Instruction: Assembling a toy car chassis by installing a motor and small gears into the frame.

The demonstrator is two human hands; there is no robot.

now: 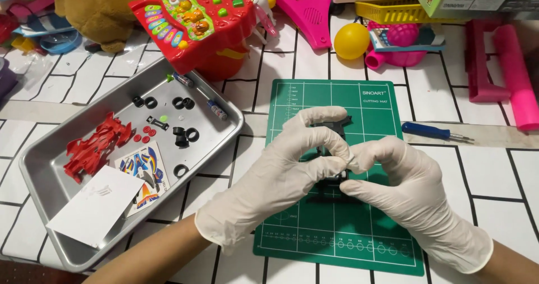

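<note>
Both gloved hands meet over the green cutting mat (359, 228) near the front edge of the desk (494, 172). The left hand (281, 172) and right hand (410, 188) have fingers closed, pinching a small black toy car chassis (332, 128) between them. The chassis sits directly under the fingertips, long axis running front to back, equally near both hands. A metal tray (39, 155) with a red car body (92, 143) lies left.
</note>
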